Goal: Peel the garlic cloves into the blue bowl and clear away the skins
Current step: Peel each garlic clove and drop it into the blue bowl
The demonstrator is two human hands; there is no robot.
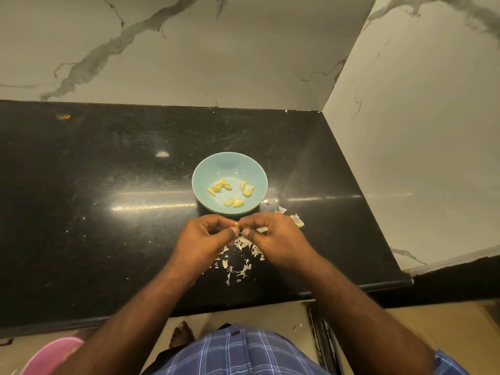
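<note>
One bowl (198, 182) with about ten peeled cloves (231, 192) in it, in three little bunches. One more clove (236, 225) sits pinched between two hands, the left hand (207, 236) and the right hand (273, 239). Skins (238, 263) are too many to count, a couple dozen scraps easily. One pink tub (51, 355) on the floor.

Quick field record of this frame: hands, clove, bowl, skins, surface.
left hand: pinches garlic clove
right hand: pinches at the same clove, some skin under its fingers
blue bowl: upright on the countertop, peeled cloves inside
skins: scattered on the countertop below and right of the hands
countertop: black, glossy
</note>
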